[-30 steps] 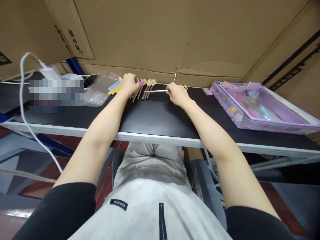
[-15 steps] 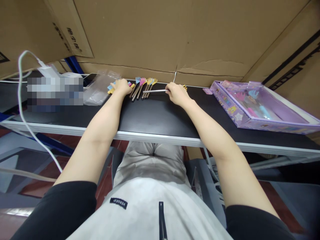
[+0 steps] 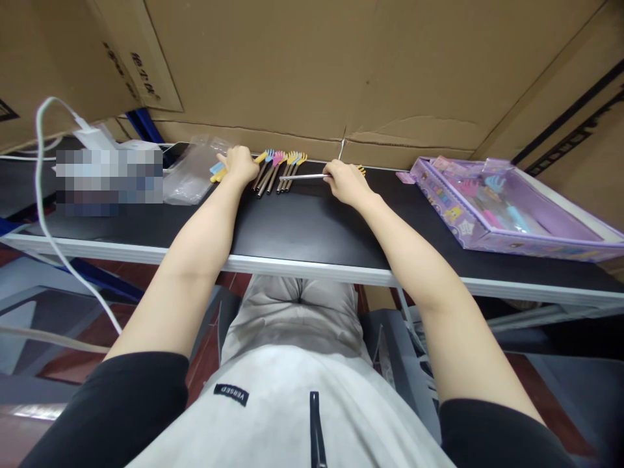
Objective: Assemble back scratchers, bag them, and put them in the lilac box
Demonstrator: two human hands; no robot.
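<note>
On the black table (image 3: 302,227), against the cardboard wall, lies a row of small metal-handled forks with coloured hand-shaped heads (image 3: 283,170). My left hand (image 3: 240,164) rests closed at the row's left end, its fingers on a yellow-headed fork (image 3: 262,156) and over yellow and blue pieces (image 3: 217,171). My right hand (image 3: 345,182) is closed, pinching a thin metal rod (image 3: 302,177) that lies crosswise, pointing left toward the forks. A yellow head (image 3: 361,170) peeks out behind that hand.
A crumpled clear plastic bag (image 3: 192,172) lies left of the forks, beside a white charger with a cable (image 3: 92,140). At the right stands a purple toy box (image 3: 502,208) with a clear window. Large cardboard boxes (image 3: 341,71) close off the back.
My left hand slid left off the fork row to the yellow and blue pieces, then came slightly back with a yellow-headed fork at its fingers. My right hand stayed still with the rod.
</note>
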